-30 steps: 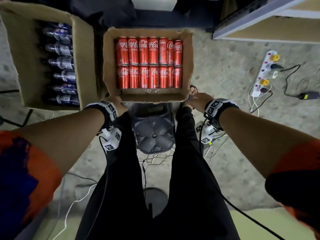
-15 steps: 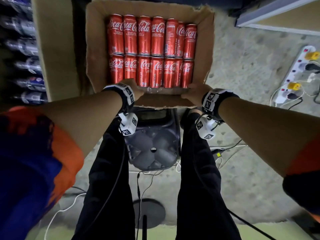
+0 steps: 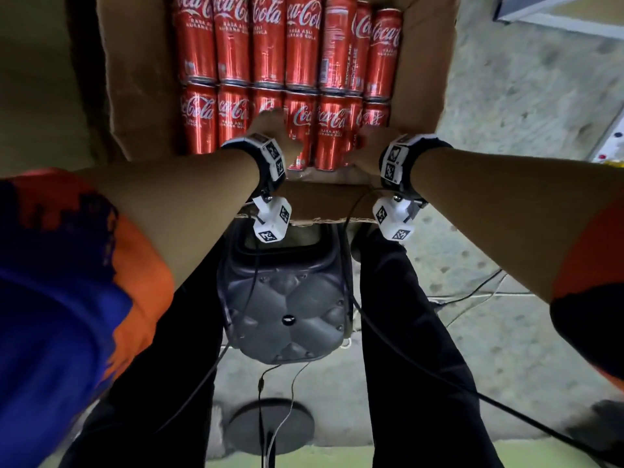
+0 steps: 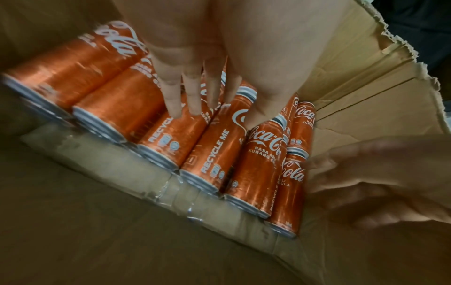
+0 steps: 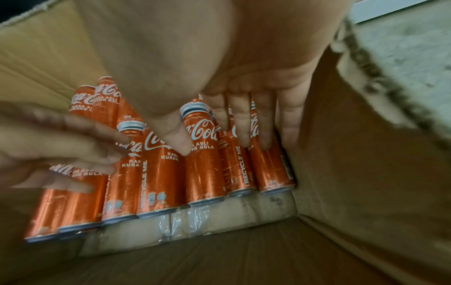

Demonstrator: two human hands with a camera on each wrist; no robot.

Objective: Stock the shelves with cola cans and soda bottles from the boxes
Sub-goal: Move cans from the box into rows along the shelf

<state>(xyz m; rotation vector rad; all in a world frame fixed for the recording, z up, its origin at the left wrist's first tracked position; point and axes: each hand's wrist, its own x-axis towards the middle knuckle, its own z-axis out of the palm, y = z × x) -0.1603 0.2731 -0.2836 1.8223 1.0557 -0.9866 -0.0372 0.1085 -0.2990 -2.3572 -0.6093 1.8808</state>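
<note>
Two hands reached into the open brown cardboard box (image 3: 141, 96): left hand (image 3: 275, 130) and right hand (image 3: 366, 146), fingers straight, resting on the near row of slim red aluminium cola cans (image 3: 332, 130). Judged rigid, slick, moderately heavy; grip mid-body. Far row untouched.

Packed tight, cans (image 3: 300, 55) side by side, no gaps for fingers. Open above. Box (image 3: 141, 106) walls hemming both sides; bare strip along the near wall.
</note>
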